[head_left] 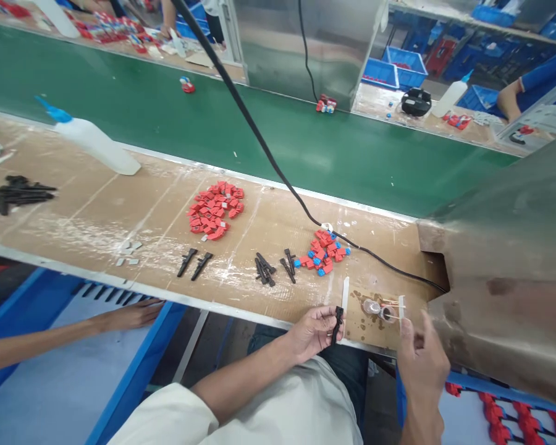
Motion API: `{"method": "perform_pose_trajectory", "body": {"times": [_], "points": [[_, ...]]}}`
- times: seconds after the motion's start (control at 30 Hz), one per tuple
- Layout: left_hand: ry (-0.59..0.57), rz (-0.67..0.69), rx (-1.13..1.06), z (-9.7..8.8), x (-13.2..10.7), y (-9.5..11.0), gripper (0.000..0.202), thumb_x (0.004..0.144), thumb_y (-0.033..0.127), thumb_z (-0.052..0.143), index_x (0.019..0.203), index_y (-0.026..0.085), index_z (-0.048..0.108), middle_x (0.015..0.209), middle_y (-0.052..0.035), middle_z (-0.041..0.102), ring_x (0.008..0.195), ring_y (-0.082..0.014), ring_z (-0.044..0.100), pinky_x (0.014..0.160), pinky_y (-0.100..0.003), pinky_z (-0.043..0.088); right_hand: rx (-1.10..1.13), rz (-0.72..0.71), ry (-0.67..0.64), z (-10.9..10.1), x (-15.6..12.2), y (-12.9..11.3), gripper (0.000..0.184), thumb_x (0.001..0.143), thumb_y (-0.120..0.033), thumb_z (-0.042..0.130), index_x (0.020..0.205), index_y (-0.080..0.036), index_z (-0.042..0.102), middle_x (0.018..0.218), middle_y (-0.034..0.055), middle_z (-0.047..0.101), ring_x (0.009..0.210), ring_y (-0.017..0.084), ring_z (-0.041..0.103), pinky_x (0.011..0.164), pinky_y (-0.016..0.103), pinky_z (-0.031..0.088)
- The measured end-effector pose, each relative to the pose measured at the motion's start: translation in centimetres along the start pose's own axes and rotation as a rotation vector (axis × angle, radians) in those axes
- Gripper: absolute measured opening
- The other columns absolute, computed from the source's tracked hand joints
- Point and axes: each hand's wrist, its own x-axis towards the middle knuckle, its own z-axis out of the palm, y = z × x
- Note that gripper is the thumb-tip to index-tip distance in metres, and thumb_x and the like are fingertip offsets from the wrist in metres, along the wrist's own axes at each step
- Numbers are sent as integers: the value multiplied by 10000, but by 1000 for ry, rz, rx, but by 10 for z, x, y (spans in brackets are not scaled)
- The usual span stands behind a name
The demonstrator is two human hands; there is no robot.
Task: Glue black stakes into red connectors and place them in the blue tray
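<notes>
My left hand [312,334] pinches a small black plastic part [337,326] upright at the table's front edge. On the right, my right hand [421,352] is closed, slightly blurred, beside a brown-spotted card [361,330]. A thin stick [395,317] runs from a small cup of dark liquid [387,314] to its thumb and fingertips. Touching that cup is a second clear round cup [371,306]. Beyond my left hand lie a pile of red and blue pieces [322,252] and several loose black parts [265,269].
A black cable [259,136] hangs across the view to the table. Further left are a red pile [215,210], a white bottle [99,145] and a black pile [18,193]. Another person's hand [136,313] rests at a blue tray [134,364]. A metal housing [505,278] stands right.
</notes>
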Motion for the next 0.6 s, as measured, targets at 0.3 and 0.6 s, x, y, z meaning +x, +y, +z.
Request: {"method": "perform_pose_trajectory", "body": {"times": [0.3,0.6], "points": [[33,240,-162,-32,-31,31,388,633,175,909,915,110,650,759,-25,626,639,-104,615,510,-165,402,296,-352,-279,24,29,-83,306,1010,-421,525,1014,-197,734,856,67,680,691,190,595,685,305,458],[122,298,-121,-46,-41,29,335,637,197,900,897,142,697,760,-24,622,668,-122,586,601,-215,473,189,-422,-535,92,41,-119,189,970,-248,542,1022,-199,716,989,99,577,853,234,577,778,366,484]]}}
